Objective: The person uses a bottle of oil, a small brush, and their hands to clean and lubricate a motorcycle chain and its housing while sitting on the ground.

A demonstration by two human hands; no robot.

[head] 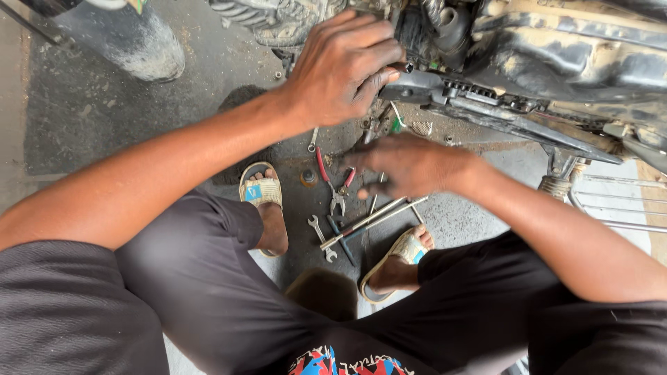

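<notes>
Left hand [344,69]: fingers curled and pressed against the dark, greasy underside of a motorcycle engine [445,31] at the far edge of the scene; whether they pinch a small part there cannot be told. Right hand [410,165]: blurred, fingers loosely bent and spread, palm down, hovering just above the floor tools with nothing visibly gripped. Directly under and left of that hand: red-handled pliers [333,184], lying flat on the oily concrete floor [90,111]. Near of the pliers: a small open-ended spanner [323,238], a blue-handled screwdriver [340,239], and two long metal rods [379,217] crossing each other between the feet. Left of the pliers: a small round orange-brown cap [309,178]. Either side of the tool cluster: two feet in pale sandals [262,191], knees in dark trousers spread wide. Far right: black bodywork and a footrest bracket [559,167] of the motorcycle. Far left: a dusty tyre [135,38].
</notes>
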